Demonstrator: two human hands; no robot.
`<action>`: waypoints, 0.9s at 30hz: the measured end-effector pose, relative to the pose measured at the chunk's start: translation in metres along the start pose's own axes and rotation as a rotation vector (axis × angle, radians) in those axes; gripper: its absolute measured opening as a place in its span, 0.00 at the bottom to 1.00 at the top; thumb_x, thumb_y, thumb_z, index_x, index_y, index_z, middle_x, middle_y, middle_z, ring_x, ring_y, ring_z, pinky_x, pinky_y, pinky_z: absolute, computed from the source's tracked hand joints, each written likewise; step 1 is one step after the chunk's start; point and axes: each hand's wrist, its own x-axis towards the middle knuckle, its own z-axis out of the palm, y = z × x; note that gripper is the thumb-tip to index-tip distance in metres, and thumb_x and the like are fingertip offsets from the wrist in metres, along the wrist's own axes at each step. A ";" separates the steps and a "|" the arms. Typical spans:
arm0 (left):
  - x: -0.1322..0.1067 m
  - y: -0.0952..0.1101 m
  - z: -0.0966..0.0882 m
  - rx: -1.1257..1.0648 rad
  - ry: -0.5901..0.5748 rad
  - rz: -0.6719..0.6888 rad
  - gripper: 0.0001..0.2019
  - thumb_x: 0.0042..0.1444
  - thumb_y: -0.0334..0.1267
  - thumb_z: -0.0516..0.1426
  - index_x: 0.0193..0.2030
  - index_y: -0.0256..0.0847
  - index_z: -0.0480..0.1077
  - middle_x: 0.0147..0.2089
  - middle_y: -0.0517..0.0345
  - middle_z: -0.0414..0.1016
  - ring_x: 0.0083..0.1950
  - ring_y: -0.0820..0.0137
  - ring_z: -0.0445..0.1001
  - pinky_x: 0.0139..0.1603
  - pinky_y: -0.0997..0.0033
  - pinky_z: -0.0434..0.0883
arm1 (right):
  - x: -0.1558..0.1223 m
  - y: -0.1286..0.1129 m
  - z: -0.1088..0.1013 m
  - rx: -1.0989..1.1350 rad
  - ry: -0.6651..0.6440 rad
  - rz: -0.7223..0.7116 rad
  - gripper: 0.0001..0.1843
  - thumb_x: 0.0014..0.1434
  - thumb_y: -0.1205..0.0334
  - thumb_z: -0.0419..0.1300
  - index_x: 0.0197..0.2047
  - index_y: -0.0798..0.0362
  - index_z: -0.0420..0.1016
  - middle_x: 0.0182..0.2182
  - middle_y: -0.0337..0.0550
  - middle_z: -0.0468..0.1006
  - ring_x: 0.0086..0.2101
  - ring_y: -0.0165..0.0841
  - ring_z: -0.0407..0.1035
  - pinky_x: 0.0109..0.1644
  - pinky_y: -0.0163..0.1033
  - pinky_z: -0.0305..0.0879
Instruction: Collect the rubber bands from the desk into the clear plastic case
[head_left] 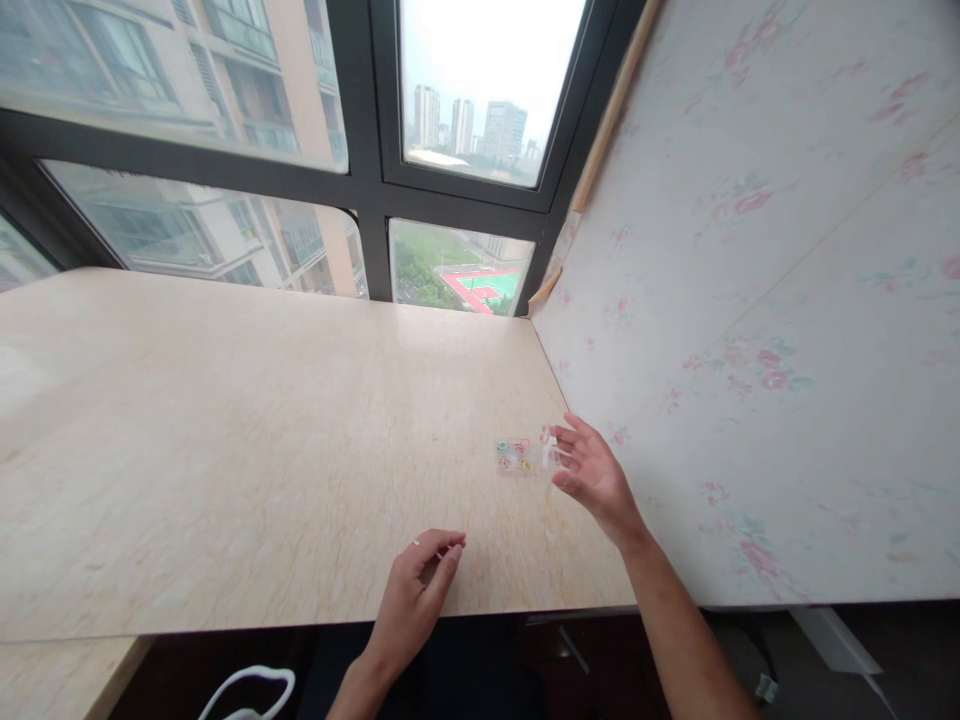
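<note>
A small clear plastic box [514,458] lies on the stone-patterned ledge, with tiny green, red and yellow pieces inside, too small to name. Its clear lid [550,448] appears to stand raised on the right side. My right hand [598,482] is beside that lid, fingers apart and curved; whether they touch it I cannot tell. Nearer the front edge, my left hand [421,578] rests low over the ledge, thumb and fingers pinched together. Whatever is in that pinch is too small or hidden to make out. A small pale band shows on one left finger.
The beige ledge [247,440] runs back to dark-framed windows [367,190]. A flower-patterned wall [787,300] rises close on the right of my right hand. Below the front edge, a white curved object [251,680] shows at the left.
</note>
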 end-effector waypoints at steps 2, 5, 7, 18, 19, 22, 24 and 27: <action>0.002 0.013 0.003 -0.071 0.008 -0.004 0.13 0.62 0.44 0.54 0.49 0.43 0.71 0.46 0.50 0.76 0.42 0.65 0.75 0.44 0.63 0.73 | -0.011 -0.001 0.020 0.247 -0.009 0.034 0.44 0.52 0.37 0.63 0.65 0.47 0.56 0.58 0.54 0.68 0.57 0.48 0.64 0.59 0.58 0.61; 0.004 0.035 0.009 -0.177 0.034 0.057 0.24 0.58 0.44 0.59 0.61 0.46 0.63 0.56 0.46 0.71 0.49 0.62 0.73 0.48 0.60 0.72 | -0.027 0.004 0.055 0.503 0.012 0.108 0.42 0.56 0.30 0.52 0.65 0.46 0.57 0.61 0.52 0.65 0.59 0.49 0.61 0.61 0.61 0.59; 0.005 0.047 0.013 -0.216 0.056 0.097 0.31 0.55 0.45 0.62 0.64 0.47 0.57 0.60 0.45 0.67 0.53 0.60 0.71 0.49 0.58 0.72 | -0.036 0.009 0.076 0.633 0.043 0.157 0.40 0.58 0.30 0.46 0.66 0.45 0.57 0.62 0.50 0.63 0.61 0.49 0.59 0.62 0.62 0.56; 0.014 0.051 0.022 -0.116 0.209 0.060 0.36 0.50 0.45 0.65 0.63 0.46 0.56 0.58 0.46 0.67 0.53 0.59 0.70 0.48 0.59 0.72 | -0.050 0.015 0.099 0.682 0.047 0.172 0.43 0.58 0.32 0.48 0.69 0.46 0.49 0.63 0.51 0.62 0.62 0.50 0.56 0.64 0.63 0.53; 0.014 0.050 0.023 -0.126 0.213 0.059 0.35 0.50 0.45 0.65 0.63 0.46 0.57 0.58 0.47 0.67 0.53 0.59 0.70 0.48 0.59 0.72 | -0.051 0.016 0.097 0.687 0.030 0.163 0.42 0.57 0.33 0.50 0.68 0.45 0.51 0.62 0.51 0.63 0.62 0.50 0.56 0.64 0.63 0.53; 0.013 0.051 0.021 -0.138 0.210 0.051 0.34 0.52 0.44 0.64 0.63 0.46 0.57 0.57 0.47 0.68 0.53 0.60 0.70 0.48 0.59 0.71 | -0.053 0.017 0.086 0.649 -0.016 0.139 0.41 0.54 0.35 0.58 0.65 0.44 0.57 0.60 0.51 0.66 0.61 0.51 0.58 0.64 0.63 0.52; 0.014 0.052 0.018 -0.132 0.180 0.054 0.32 0.52 0.44 0.64 0.62 0.46 0.59 0.57 0.46 0.68 0.53 0.59 0.70 0.48 0.59 0.71 | -0.054 0.018 0.077 0.565 -0.053 0.148 0.43 0.50 0.35 0.62 0.64 0.45 0.59 0.59 0.52 0.67 0.60 0.52 0.59 0.63 0.62 0.52; 0.015 0.050 0.011 -0.160 0.111 0.065 0.26 0.52 0.44 0.64 0.57 0.44 0.64 0.55 0.46 0.68 0.54 0.59 0.69 0.47 0.60 0.71 | -0.054 0.018 0.060 0.451 -0.156 0.168 0.46 0.46 0.36 0.66 0.64 0.45 0.59 0.59 0.53 0.67 0.58 0.52 0.61 0.60 0.60 0.57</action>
